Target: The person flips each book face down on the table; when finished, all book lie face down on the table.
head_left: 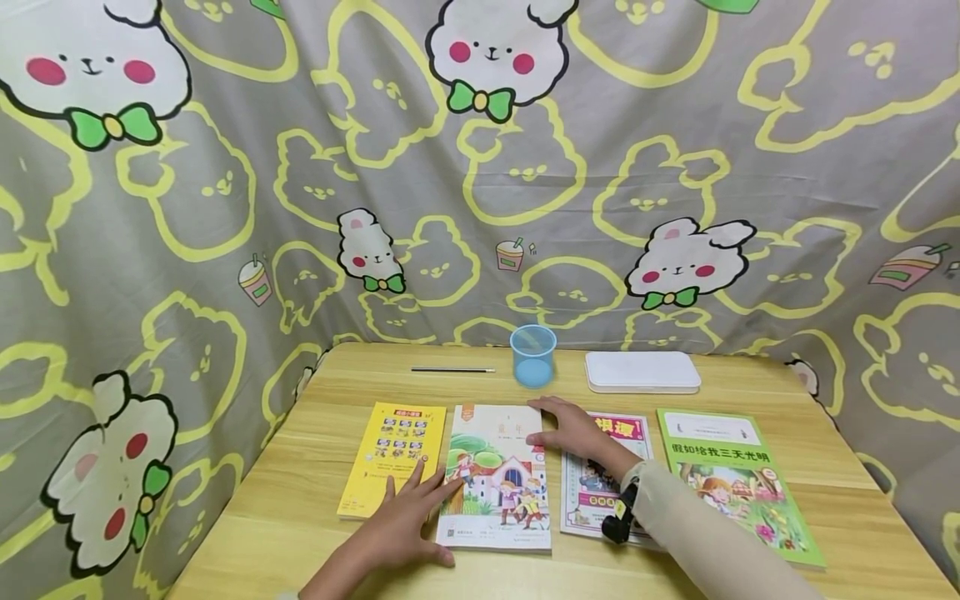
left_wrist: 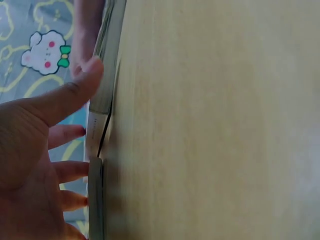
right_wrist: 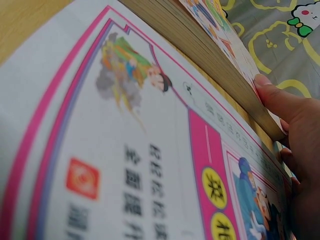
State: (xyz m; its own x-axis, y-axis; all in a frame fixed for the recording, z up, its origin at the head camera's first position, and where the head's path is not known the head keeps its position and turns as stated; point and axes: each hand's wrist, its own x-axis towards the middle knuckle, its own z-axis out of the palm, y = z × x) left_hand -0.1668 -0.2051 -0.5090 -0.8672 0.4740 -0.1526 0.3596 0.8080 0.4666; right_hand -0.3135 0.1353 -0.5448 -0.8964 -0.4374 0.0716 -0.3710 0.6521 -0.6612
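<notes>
A white storybook (head_left: pixel 495 483) with a castle and children on its cover lies in the middle of a row of books. My left hand (head_left: pixel 405 517) has its fingers spread over the gap between it and a yellow book (head_left: pixel 386 462), the fingertips at the white book's left edge and the thumb near its lower left corner. At the white book's upper right corner is my right hand (head_left: pixel 573 429), thumb on the cover's edge and fingers by the top edge. Its forearm passes over a pink-bordered book (head_left: pixel 573 500), also seen close up in the right wrist view.
A green book (head_left: pixel 738 479) lies at the right of the row. Along the back of the wooden table (head_left: pixel 255 533) are a thin dark pencil-like stick (head_left: pixel 453 369), a blue translucent cup (head_left: pixel 533 358) and a white flat case (head_left: pixel 642 372). A patterned curtain (head_left: pixel 480 183) hangs behind.
</notes>
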